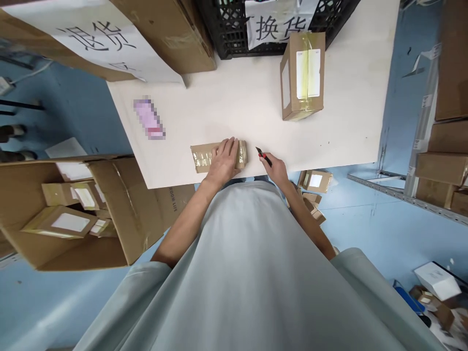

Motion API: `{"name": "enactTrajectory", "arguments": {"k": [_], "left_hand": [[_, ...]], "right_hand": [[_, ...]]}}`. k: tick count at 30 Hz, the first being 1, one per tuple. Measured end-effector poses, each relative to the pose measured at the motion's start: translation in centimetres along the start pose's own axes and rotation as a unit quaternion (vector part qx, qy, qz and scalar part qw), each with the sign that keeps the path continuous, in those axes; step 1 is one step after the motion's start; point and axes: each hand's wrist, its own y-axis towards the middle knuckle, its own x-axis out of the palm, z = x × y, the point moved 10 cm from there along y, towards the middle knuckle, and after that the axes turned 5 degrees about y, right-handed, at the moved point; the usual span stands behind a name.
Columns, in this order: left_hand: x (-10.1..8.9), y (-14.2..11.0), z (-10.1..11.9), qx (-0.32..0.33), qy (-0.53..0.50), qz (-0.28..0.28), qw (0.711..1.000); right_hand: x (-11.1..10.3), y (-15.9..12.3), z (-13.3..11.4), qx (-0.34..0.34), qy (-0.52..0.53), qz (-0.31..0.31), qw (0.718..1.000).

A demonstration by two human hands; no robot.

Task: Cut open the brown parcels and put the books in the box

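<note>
A small cardboard box (202,157) with shiny tape at both ends lies near the front edge of the white table (252,97). My left hand (224,161) holds it down, its fingers laid across the top towards the far side and the thumb near the close side. Just right of the box, my right hand (276,169) is closed around a black and red utility knife (266,157). The knife's dark blade points up and left, apart from the box. What is under my left palm is hidden.
A taller taped carton (316,97) stands at the back, before a black plastic crate (230,36). A large box with a paper sign (98,36) occupies the back left, near a blurred pink item (149,118). An open carton (109,212) holding several parcels sits lower left.
</note>
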Motion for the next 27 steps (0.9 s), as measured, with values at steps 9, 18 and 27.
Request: {"name": "enactTrajectory", "arguments": {"k": [9, 18, 27], "left_hand": [[-3.8, -1.1, -1.1, 0.002, -0.042, 0.048, 0.998], [-5.3, -3.3, -3.4, -0.009, -0.253, 0.098, 0.963], [-2.9, -4.8, -7.9, -0.045, -0.348, 0.085, 0.933]], "right_hand": [[-2.5, -2.0, -2.4, 0.016, 0.034, 0.023, 0.999], [-4.9, -3.1, -8.6, 0.004, 0.002, 0.073, 0.997], [0.0, -3.5, -10.7, 0.027, -0.079, 0.025, 0.996]]}}
